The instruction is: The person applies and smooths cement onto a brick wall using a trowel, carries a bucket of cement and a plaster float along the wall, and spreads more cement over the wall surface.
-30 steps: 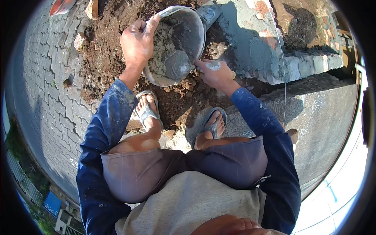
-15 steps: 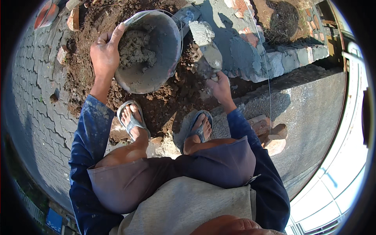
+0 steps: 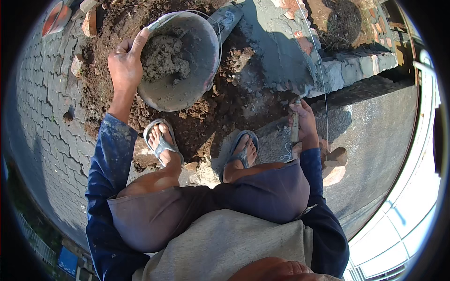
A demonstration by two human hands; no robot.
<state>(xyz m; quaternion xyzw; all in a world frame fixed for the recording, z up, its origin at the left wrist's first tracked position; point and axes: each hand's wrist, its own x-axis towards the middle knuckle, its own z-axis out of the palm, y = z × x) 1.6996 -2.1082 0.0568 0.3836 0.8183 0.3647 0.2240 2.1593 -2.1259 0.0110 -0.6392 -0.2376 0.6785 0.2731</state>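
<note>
My left hand (image 3: 124, 68) grips the near-left rim of a mortar-stained bucket (image 3: 190, 86), which stands tilted on loose soil and holds lumpy grey mortar (image 3: 161, 58). My right hand (image 3: 304, 119) is closed round the pale handle of a trowel (image 3: 294, 126); its blade is hard to make out against the low brick wall (image 3: 283, 49) coated with grey mortar, whose lower edge it meets. A taut thin string (image 3: 325, 112) runs past my right hand, and a loose loop of string (image 3: 286, 152) lies below it.
Interlocking pavers (image 3: 47, 107) stretch along the left, with broken bricks (image 3: 89, 23) on the soil's edge. A concrete slab (image 3: 375, 140) slopes along the right, with brick chunks (image 3: 335, 164) beside my knee. My sandalled feet (image 3: 161, 138) are between soil and slab.
The trowel, earlier in the bucket, came out loaded with mortar and moved right to the wall; that load is no longer visible on it. My right hand moved right; my left stays on the rim.
</note>
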